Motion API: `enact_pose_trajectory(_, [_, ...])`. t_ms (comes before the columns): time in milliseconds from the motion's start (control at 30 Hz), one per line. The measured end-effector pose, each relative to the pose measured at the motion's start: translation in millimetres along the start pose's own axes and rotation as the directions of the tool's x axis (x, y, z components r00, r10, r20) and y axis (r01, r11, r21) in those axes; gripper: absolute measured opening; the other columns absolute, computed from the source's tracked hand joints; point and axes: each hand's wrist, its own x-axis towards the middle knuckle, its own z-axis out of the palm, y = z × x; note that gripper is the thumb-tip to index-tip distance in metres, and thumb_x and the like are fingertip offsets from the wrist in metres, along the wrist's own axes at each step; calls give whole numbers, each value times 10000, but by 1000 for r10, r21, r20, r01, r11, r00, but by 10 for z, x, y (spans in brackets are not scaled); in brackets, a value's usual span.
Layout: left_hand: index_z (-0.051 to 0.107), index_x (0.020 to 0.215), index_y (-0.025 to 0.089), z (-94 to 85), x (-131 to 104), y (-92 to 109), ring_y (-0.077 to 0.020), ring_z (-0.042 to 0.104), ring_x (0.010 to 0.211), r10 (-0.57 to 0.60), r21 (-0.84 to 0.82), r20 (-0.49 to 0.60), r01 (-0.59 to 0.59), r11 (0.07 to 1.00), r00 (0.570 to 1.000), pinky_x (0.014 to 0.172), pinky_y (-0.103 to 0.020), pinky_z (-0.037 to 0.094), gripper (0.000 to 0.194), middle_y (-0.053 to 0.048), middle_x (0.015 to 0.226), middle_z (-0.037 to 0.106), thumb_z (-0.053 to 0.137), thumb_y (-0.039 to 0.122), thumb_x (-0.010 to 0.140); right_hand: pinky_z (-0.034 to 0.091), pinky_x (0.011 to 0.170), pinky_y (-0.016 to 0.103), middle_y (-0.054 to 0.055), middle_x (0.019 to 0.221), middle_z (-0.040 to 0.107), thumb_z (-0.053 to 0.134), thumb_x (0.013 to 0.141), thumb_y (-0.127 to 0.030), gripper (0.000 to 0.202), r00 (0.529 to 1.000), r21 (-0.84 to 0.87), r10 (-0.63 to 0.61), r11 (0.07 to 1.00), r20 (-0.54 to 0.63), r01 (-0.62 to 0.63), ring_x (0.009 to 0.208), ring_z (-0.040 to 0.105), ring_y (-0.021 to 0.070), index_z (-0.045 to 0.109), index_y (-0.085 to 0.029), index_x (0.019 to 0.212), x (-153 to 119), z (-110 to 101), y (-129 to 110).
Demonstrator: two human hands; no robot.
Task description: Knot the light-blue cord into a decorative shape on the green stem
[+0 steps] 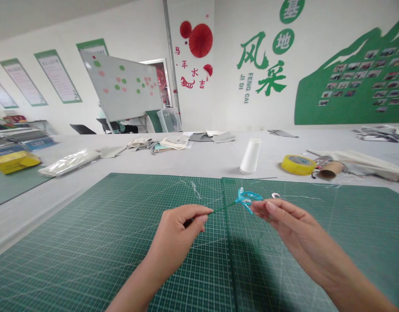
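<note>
A blue flower [246, 197] with whitish bead-like parts sits at the end of a thin green stem [223, 208], tilted up to the right above the cutting mats. My left hand [183, 227] pinches the lower end of the stem between thumb and fingers. On the other side, my right hand [286, 221] has its thumb and fingers closed at the right edge of the flower, on a blue petal. Just behind the right fingertips lies a small white and dark ring-like item [276, 195] with a thread.
Green cutting mats [121, 225] lie under both hands. Behind them stand a white thread cone [250, 156], yellow tape [298, 164] and a cardboard tube [331, 169]. Cloth scraps [176, 142] lie farther back. At left are a plastic packet [71, 162] and a yellow package [17, 161].
</note>
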Motion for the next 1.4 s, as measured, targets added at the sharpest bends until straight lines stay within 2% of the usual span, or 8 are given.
enact_pose_trajectory(100, [727, 964, 231, -9, -1, 5, -132, 592, 656, 0, 0, -14, 0, 1000, 1000, 614, -241, 455, 202, 8, 680, 659, 549, 245, 870, 444, 903, 255, 28, 920, 712, 738, 768, -384, 185, 1000, 72, 12, 997, -20, -10, 960, 596, 169, 724, -209, 825, 24, -71, 8])
enact_pose_trajectory(167, [726, 967, 233, -17, 1, 1, -130, 588, 649, 1, 1, -17, -1, 1000, 1000, 605, -239, 454, 203, 10, 674, 655, 548, 243, 870, 515, 688, 208, 2, 817, 672, 730, 779, -358, 162, 999, 168, 36, 985, -30, -30, 732, 596, 114, 701, -200, 796, 39, -138, 5])
enact_pose_trajectory(300, [725, 979, 224, -22, 10, -8, -135, 591, 653, 11, 5, -13, -11, 1000, 1000, 602, -242, 462, 213, 1, 682, 661, 544, 252, 872, 277, 312, 107, -82, 545, 415, 736, 771, -339, 186, 992, 249, 106, 965, -65, -87, 383, 252, 17, 671, -165, 781, 85, -316, 23])
enact_pose_trajectory(600, [728, 974, 226, -18, 2, 3, -138, 606, 651, 34, 14, -30, -33, 999, 999, 607, -248, 473, 213, -2, 692, 679, 546, 249, 866, 249, 320, 112, -120, 457, 280, 755, 721, -415, 294, 967, -28, 205, 977, -153, -212, 358, 176, 10, 665, -142, 781, 199, -786, 230])
enact_pose_trajectory(900, [729, 956, 241, -15, -4, -2, -131, 597, 637, 31, 30, -31, -30, 999, 999, 600, -245, 462, 203, 8, 675, 663, 548, 246, 866, 171, 254, 105, -120, 418, 272, 637, 790, -260, 146, 901, 10, 148, 987, -409, -158, 279, 220, 9, 635, -129, 727, 295, -1081, 225])
enact_pose_trajectory(1100, [727, 971, 232, -6, 2, 3, -136, 600, 641, 15, 22, -22, -15, 1000, 1000, 600, -249, 462, 210, 5, 675, 663, 546, 249, 867, 287, 282, 83, -65, 477, 450, 660, 756, -213, 66, 812, -8, 59, 997, -581, -79, 336, 359, 23, 665, -153, 783, 300, -1139, 229])
enact_pose_trajectory(1233, [726, 980, 221, -2, 8, 28, -136, 601, 648, 19, 29, -12, -19, 999, 1000, 609, -250, 464, 217, 0, 690, 670, 542, 242, 867, 383, 377, 121, -46, 542, 482, 711, 738, -167, 51, 847, 66, 81, 996, -526, -55, 414, 427, 39, 667, -171, 764, 250, -1129, 186])
enact_pose_trajectory(1400, [725, 969, 226, -36, -17, 9, -141, 602, 654, 28, 34, -11, -27, 999, 1000, 612, -248, 474, 209, -5, 701, 675, 543, 244, 867, 313, 337, 184, -52, 539, 401, 563, 865, -186, 194, 896, 174, 100, 984, -433, -26, 355, 332, 35, 604, -200, 676, 216, -1156, 131])
